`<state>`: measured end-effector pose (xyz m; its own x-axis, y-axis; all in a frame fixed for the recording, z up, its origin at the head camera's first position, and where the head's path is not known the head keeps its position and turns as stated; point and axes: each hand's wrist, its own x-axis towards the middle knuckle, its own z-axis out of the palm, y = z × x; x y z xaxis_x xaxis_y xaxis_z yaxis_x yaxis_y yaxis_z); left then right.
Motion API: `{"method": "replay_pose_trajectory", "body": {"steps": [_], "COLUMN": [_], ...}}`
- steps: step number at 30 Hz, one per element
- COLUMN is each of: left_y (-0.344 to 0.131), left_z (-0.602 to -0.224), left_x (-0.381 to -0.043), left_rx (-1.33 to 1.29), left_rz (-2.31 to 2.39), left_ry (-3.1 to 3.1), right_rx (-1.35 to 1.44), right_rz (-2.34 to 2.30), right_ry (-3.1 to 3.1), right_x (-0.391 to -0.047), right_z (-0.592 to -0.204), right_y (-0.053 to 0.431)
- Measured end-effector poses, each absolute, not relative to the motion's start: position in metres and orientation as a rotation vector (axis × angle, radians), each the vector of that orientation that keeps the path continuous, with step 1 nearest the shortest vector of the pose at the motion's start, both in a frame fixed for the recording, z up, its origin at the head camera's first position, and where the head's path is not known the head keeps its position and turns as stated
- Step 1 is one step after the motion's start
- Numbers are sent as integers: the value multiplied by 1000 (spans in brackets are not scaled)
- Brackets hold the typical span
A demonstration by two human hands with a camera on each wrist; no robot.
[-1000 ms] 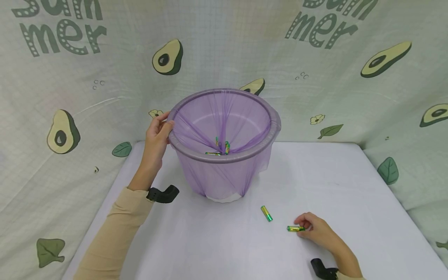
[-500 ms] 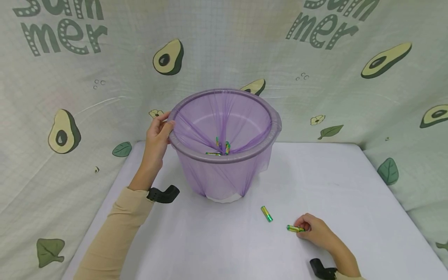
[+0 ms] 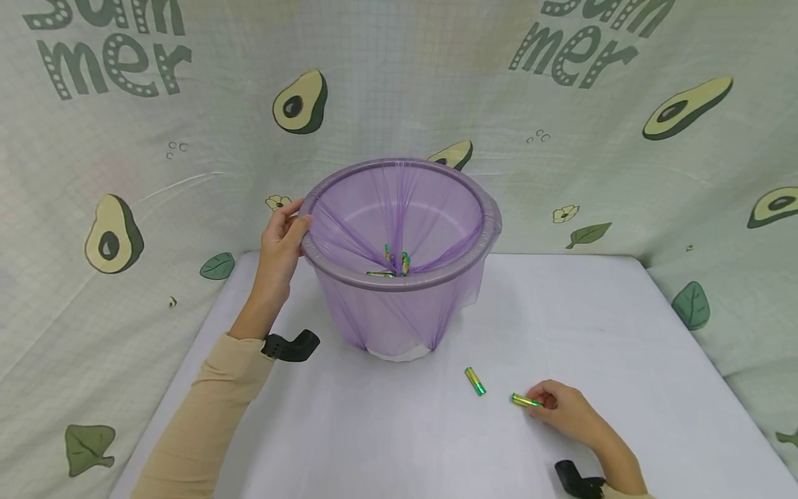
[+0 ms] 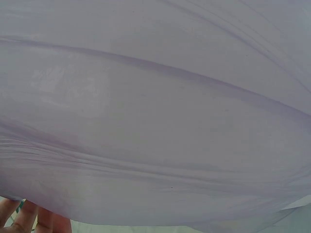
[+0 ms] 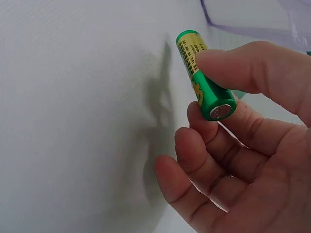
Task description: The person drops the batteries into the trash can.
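Observation:
A round bin (image 3: 402, 284) lined with a thin purple bag (image 3: 389, 315) stands in the head view. My left hand (image 3: 277, 246) grips its rim on the left side, thumb over the edge. Several green-and-gold batteries (image 3: 406, 264) lie down inside the bag, partly hidden by the front rim. At the lower right, my right hand (image 3: 566, 410) pinches a battery (image 3: 522, 400) between thumb and fingers. The right wrist view shows that battery (image 5: 210, 92) close up, its flat end towards the camera. Another battery (image 3: 475, 381) lies on the table between bin and right hand.
White cloth covers the table (image 3: 561, 312). Behind and beside it hangs a pale curtain (image 3: 399, 83) printed with avocados and leaves. The bagged wall (image 4: 155, 121) of the bin fills most of the left wrist view.
The battery in my right hand has turned a little and shifted slightly up towards the table's far side. My left hand keeps its grip on the bin, unmoved.

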<state>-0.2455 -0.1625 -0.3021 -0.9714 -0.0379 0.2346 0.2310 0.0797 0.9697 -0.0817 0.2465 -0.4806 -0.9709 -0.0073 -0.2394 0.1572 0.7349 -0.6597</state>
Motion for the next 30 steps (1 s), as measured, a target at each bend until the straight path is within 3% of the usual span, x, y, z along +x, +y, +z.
{"method": "replay_pose_trajectory", "body": {"steps": [14, 30], "left_y": [-163, -162], "left_z": [-303, -302], "left_x": [-246, -246], "left_rx": [-207, -203], "left_rz": [-1990, -1985], "left_ry": [-2150, -2160], "right_rx": [-15, -456], "right_rz": [-1046, -984], "right_ry": [2806, 3056], "right_x": [-90, -118], "right_z": [-445, -360], "right_y": [253, 249]}}
